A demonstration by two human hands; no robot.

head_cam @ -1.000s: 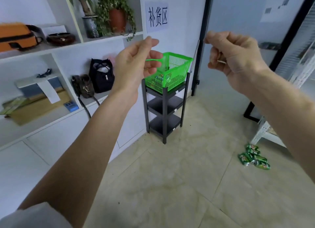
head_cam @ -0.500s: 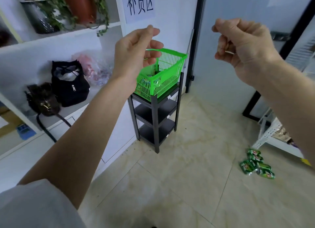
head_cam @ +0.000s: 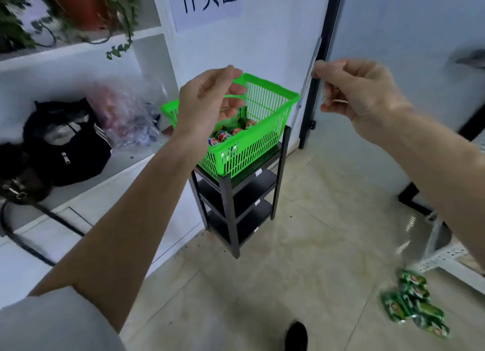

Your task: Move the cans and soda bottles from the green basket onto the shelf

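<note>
Approaching the green basket (head_cam: 252, 130), a person holds both bare arms out ahead: the left hand (head_cam: 210, 101) is raised in front of the basket with loosely curled fingers and nothing in it, while the right hand (head_cam: 359, 93) is curled, perhaps pinching something thin, though this cannot be told. The slotted plastic basket sits on top of a small black three-tier rack (head_cam: 236, 193), with round, glossy cans (head_cam: 223, 136) lying inside. Judging by this, the fetching step has barely begun; the next move calls for reaching down over the rim and closing on one smooth can.
</note>
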